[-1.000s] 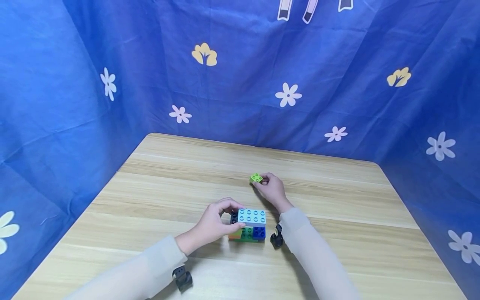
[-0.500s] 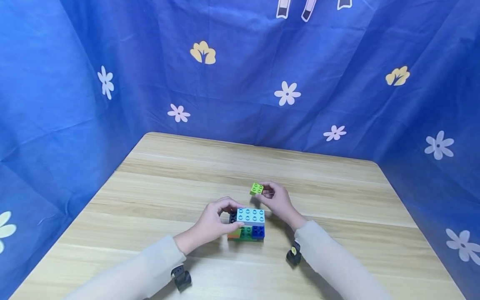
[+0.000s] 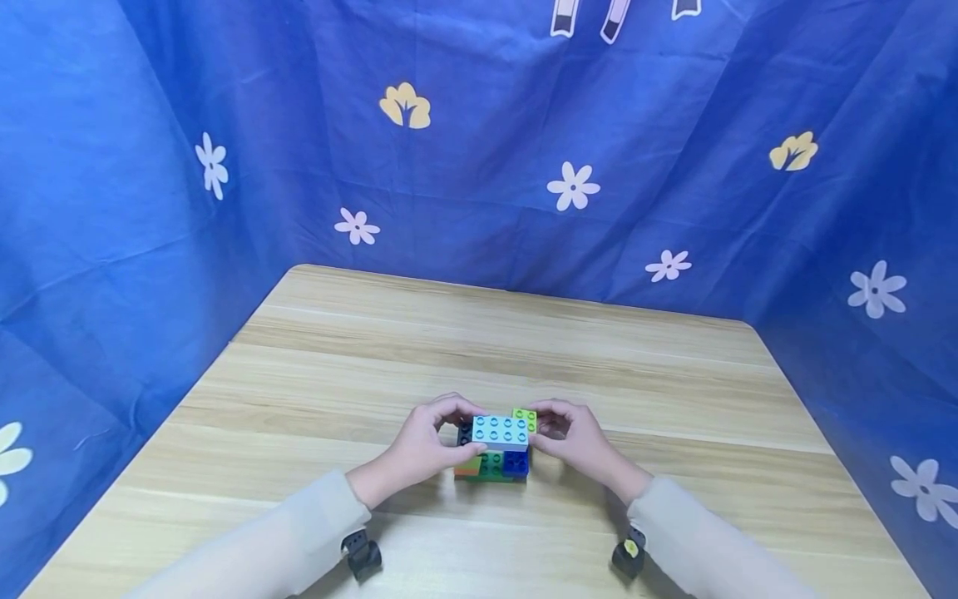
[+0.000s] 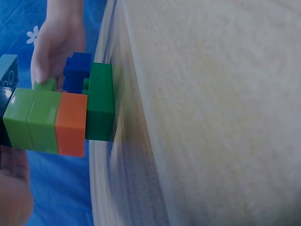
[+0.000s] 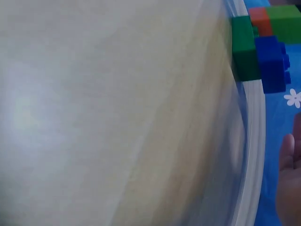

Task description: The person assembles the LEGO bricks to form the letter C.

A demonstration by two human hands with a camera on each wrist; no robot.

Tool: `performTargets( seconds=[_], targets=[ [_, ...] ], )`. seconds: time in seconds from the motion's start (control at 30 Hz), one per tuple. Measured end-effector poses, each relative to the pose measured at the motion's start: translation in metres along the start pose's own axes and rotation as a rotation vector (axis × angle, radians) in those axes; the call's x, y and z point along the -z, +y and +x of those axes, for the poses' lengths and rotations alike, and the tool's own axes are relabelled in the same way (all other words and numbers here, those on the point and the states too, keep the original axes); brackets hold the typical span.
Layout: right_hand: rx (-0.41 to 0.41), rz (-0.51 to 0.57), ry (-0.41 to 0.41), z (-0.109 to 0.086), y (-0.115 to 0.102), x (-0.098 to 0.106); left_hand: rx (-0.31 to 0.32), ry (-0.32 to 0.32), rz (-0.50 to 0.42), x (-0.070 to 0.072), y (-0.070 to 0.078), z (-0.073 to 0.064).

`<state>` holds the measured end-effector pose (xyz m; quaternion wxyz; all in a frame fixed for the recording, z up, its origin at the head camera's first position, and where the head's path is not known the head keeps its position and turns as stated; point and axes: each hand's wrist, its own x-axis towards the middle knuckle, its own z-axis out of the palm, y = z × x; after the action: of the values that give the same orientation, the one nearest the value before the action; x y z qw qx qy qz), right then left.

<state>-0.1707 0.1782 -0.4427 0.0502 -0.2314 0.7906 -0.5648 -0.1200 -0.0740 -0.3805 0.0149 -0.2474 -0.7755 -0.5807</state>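
Note:
A stack of toy building blocks stands on the table. Its light blue top block (image 3: 500, 431) has two rows of studs and sits over a dark block (image 3: 465, 433). Lower down are a blue block (image 4: 77, 73), lime blocks (image 4: 44, 120), an orange block (image 4: 71, 125) and a green base block (image 4: 100, 101). My left hand (image 3: 427, 441) grips the stack's upper left, thumb in front and fingers behind. On the other side, my right hand (image 3: 576, 433) pinches a small lime block (image 3: 530, 416) right at the stack's back right corner; the light blue block partly hides it.
The wood-grain table (image 3: 359, 333) has rounded far corners. A blue cloth (image 3: 479, 166) printed with flowers hangs behind it and along both sides. A black wrist camera (image 3: 362, 555) is on the left sleeve, another black camera (image 3: 629, 557) on the right.
My right hand has brought the small lime block from farther back on the table toward me, up beside the stack. My left hand keeps its grip in place.

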Motion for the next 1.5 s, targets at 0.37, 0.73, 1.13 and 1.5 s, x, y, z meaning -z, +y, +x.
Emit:
performTargets(
  seconds=[0.37,0.73,1.13,1.5],
  targets=[
    [0.079,0.028,-0.079,-0.018,-0.011,0.003,-0.016,0.001,0.001,-0.002,-0.012,0.001],
    [0.117,0.026,-0.06,-0.023,-0.012,0.004,-0.063,-0.023,0.03,-0.002,-0.041,0.006],
    [0.077,-0.023,-0.037,-0.023,-0.015,0.003,0.01,-0.046,0.021,0.002,-0.034,0.009],
    [0.142,0.028,-0.036,-0.02,-0.014,0.001,0.011,-0.042,0.024,0.002,-0.034,0.008]
  ],
)
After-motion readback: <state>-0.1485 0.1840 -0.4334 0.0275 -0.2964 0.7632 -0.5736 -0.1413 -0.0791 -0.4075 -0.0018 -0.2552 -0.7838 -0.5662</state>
